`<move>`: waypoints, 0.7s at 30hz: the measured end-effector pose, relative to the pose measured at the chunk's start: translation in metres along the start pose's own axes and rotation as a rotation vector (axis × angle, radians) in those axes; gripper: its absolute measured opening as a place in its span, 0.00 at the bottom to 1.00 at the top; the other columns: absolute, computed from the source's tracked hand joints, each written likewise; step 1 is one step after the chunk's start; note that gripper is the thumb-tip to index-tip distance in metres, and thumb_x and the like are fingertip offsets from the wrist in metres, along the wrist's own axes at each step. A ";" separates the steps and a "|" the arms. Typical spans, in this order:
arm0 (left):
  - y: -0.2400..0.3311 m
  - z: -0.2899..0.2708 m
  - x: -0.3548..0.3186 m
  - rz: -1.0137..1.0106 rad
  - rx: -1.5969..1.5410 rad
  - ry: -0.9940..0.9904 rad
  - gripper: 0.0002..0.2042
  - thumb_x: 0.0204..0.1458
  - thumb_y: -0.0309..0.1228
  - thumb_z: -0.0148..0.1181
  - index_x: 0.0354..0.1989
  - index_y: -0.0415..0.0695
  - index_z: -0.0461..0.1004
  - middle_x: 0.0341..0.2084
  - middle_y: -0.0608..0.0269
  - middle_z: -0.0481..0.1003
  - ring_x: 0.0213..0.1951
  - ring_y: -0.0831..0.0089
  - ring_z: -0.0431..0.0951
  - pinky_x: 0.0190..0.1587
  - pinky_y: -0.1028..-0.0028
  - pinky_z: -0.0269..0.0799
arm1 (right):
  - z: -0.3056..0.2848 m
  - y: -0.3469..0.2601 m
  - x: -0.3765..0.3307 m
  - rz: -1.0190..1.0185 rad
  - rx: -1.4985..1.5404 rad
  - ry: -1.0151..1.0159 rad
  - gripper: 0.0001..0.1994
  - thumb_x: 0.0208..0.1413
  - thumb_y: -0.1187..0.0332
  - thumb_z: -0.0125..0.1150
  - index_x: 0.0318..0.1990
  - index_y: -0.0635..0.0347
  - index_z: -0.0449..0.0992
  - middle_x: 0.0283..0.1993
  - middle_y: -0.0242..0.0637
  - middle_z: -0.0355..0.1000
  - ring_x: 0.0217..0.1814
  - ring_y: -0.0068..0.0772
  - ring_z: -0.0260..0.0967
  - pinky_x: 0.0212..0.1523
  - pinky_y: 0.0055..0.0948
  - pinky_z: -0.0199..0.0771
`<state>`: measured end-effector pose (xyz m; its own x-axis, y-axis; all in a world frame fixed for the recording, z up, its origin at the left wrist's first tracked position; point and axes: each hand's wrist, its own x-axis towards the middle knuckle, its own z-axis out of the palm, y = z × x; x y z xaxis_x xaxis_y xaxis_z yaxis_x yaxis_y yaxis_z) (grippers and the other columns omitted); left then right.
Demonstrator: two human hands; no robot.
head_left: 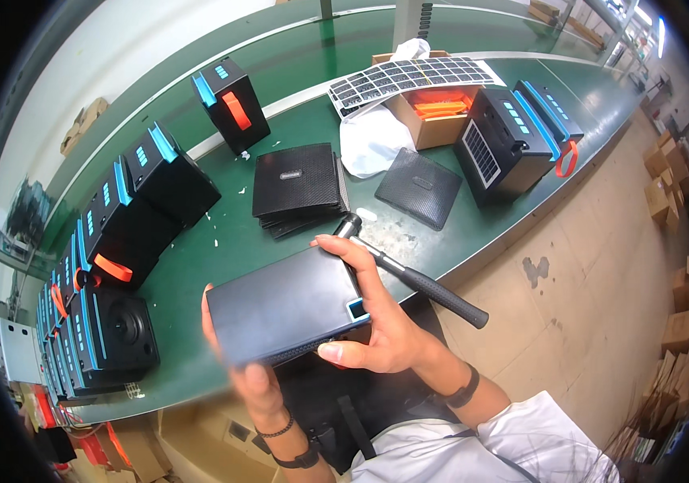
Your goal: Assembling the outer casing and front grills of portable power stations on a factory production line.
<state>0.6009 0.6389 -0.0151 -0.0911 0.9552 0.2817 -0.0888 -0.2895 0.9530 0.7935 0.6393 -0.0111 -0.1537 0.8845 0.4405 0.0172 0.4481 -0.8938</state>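
Between my two hands is a black box-shaped speaker (284, 302), tilted above the near edge of the green table. Its smooth dark side faces up, with a small blue-edged cutout at the right corner. My left hand (257, 385) is closed round its left end, slightly blurred. On the right end, my right hand (384, 326) has fingers over the top and the thumb on the near side. Just beyond that hand lies a hammer (441, 298) with a black grip, its handle jutting past the table edge. A stack of black mesh grilles (296, 181) sits behind the speaker.
One loose grille (421, 187) lies right of the stack. Black-and-blue speakers (171, 181) line the table's left side; others (505, 141) stand at the right. A carton (433, 129) holds orange straps, with a sticker sheet (417, 80) across it. Cardboard boxes (666, 169) sit on the floor.
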 end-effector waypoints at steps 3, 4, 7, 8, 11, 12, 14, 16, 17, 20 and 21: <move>-0.003 -0.004 -0.002 -0.002 0.019 0.035 0.60 0.45 0.70 0.63 0.75 0.35 0.47 0.67 0.56 0.60 0.66 0.63 0.64 0.69 0.60 0.58 | 0.002 -0.003 0.001 -0.008 -0.030 0.016 0.53 0.44 0.57 0.71 0.75 0.66 0.46 0.72 0.49 0.50 0.75 0.45 0.49 0.75 0.41 0.44; -0.002 -0.005 -0.002 -0.020 0.016 0.027 0.61 0.44 0.71 0.64 0.75 0.36 0.47 0.66 0.56 0.61 0.66 0.63 0.64 0.69 0.60 0.58 | 0.003 -0.002 0.001 -0.006 -0.027 0.015 0.53 0.44 0.57 0.71 0.75 0.66 0.46 0.72 0.49 0.50 0.75 0.45 0.49 0.75 0.41 0.44; 0.001 0.000 0.001 -0.027 0.011 0.038 0.62 0.42 0.72 0.64 0.75 0.36 0.48 0.65 0.55 0.62 0.66 0.62 0.65 0.69 0.61 0.60 | 0.006 0.001 0.000 -0.021 -0.020 0.039 0.53 0.44 0.57 0.70 0.75 0.67 0.46 0.72 0.49 0.50 0.75 0.45 0.49 0.74 0.41 0.46; 0.002 0.003 0.001 -0.014 0.009 0.055 0.63 0.41 0.72 0.65 0.75 0.36 0.48 0.65 0.55 0.62 0.65 0.62 0.66 0.68 0.61 0.60 | 0.006 0.001 -0.001 -0.024 -0.020 0.044 0.52 0.44 0.57 0.70 0.74 0.67 0.47 0.72 0.49 0.50 0.74 0.45 0.50 0.74 0.41 0.46; 0.003 0.004 0.001 -0.030 0.009 0.068 0.64 0.39 0.73 0.65 0.75 0.36 0.48 0.64 0.55 0.63 0.64 0.62 0.67 0.67 0.61 0.62 | 0.005 0.001 -0.001 -0.031 -0.017 0.049 0.51 0.45 0.57 0.69 0.74 0.68 0.48 0.72 0.49 0.50 0.75 0.45 0.50 0.74 0.41 0.46; 0.003 0.004 0.001 -0.030 0.008 0.067 0.64 0.39 0.73 0.65 0.75 0.36 0.48 0.64 0.55 0.63 0.64 0.62 0.67 0.67 0.61 0.62 | 0.006 0.001 -0.001 -0.035 -0.015 0.050 0.51 0.45 0.57 0.69 0.74 0.68 0.48 0.73 0.49 0.50 0.76 0.45 0.49 0.75 0.41 0.45; 0.003 0.005 0.001 -0.035 0.002 0.078 0.64 0.39 0.73 0.66 0.75 0.37 0.48 0.63 0.55 0.64 0.63 0.63 0.67 0.67 0.61 0.63 | 0.007 -0.007 -0.001 -0.020 -0.006 0.066 0.49 0.47 0.58 0.68 0.74 0.67 0.49 0.74 0.52 0.50 0.77 0.50 0.47 0.75 0.44 0.45; 0.002 0.004 0.002 -0.042 -0.010 0.069 0.64 0.39 0.73 0.66 0.75 0.37 0.48 0.63 0.55 0.64 0.64 0.62 0.67 0.67 0.61 0.63 | 0.007 -0.019 -0.001 -0.006 -0.002 0.082 0.47 0.49 0.60 0.68 0.74 0.66 0.50 0.75 0.54 0.50 0.79 0.55 0.45 0.76 0.47 0.45; 0.002 0.004 0.002 -0.049 -0.018 0.062 0.63 0.38 0.73 0.66 0.75 0.37 0.48 0.62 0.55 0.64 0.64 0.62 0.67 0.67 0.61 0.63 | 0.007 -0.025 -0.002 0.025 -0.024 0.080 0.47 0.51 0.61 0.67 0.75 0.67 0.48 0.77 0.54 0.47 0.81 0.55 0.40 0.77 0.47 0.42; 0.000 0.003 0.002 -0.047 -0.013 0.076 0.64 0.38 0.73 0.66 0.75 0.37 0.49 0.63 0.54 0.64 0.64 0.61 0.67 0.67 0.60 0.63 | 0.010 -0.034 -0.007 0.112 -0.025 0.069 0.49 0.53 0.63 0.66 0.77 0.68 0.42 0.81 0.52 0.39 0.84 0.50 0.34 0.78 0.44 0.37; 0.000 0.003 0.002 -0.050 -0.019 0.075 0.64 0.38 0.73 0.66 0.75 0.37 0.49 0.63 0.54 0.64 0.64 0.61 0.67 0.67 0.60 0.63 | 0.010 -0.035 -0.008 0.162 0.000 0.056 0.51 0.53 0.64 0.66 0.78 0.70 0.38 0.82 0.51 0.35 0.85 0.44 0.33 0.78 0.40 0.35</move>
<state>0.6038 0.6408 -0.0143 -0.1605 0.9613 0.2237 -0.1135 -0.2431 0.9633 0.7844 0.6152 0.0161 -0.0935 0.9510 0.2946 0.0377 0.2991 -0.9535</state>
